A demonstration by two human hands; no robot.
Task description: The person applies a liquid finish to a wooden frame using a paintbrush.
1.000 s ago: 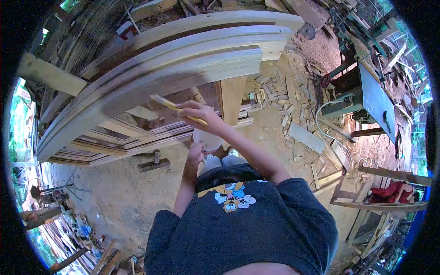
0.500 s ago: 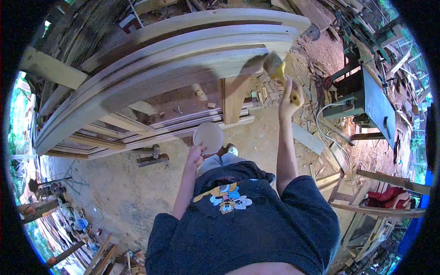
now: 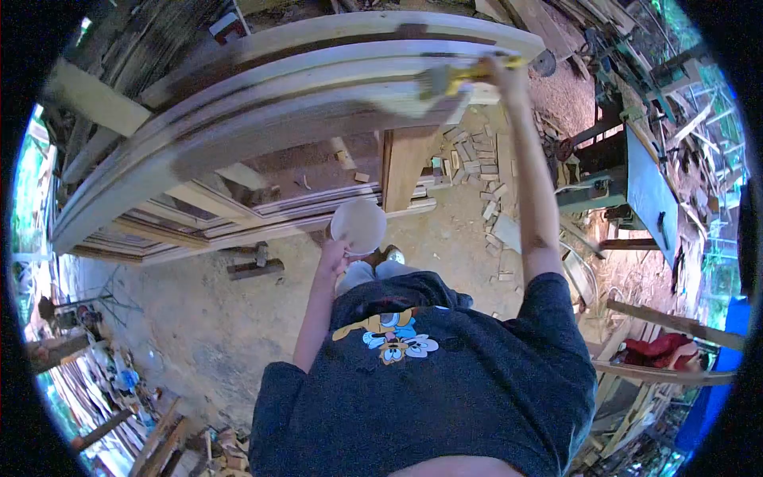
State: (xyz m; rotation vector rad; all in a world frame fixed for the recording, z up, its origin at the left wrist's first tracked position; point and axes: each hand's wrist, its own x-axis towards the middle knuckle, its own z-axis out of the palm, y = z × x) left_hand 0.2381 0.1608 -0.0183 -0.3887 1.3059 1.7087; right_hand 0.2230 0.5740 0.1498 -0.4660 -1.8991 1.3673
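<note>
A paintbrush point(image 3: 461, 75) with a yellow handle is gripped in my right hand point(image 3: 502, 73), stretched far forward. Its bristles, smeared by motion, lie against or just over the top rail at the right end of a large wooden frame point(image 3: 294, 119). Darker patches show along the pale wood of that rail. My left hand point(image 3: 337, 253) is closed on the edge of a round, pale container point(image 3: 358, 226), held near my waist in front of the frame. What the container holds cannot be made out.
On the right stands a machine table point(image 3: 652, 191) with a grey top. Wood offcuts point(image 3: 473, 155) litter the floor past the frame's right end. A short wooden block point(image 3: 256, 269) lies left of my feet. Planks point(image 3: 103, 99) lean at the back left.
My right hand has swung forward and up with the paintbrush, from beside the frame's right end to over its top rail. My left hand and the container have barely moved.
</note>
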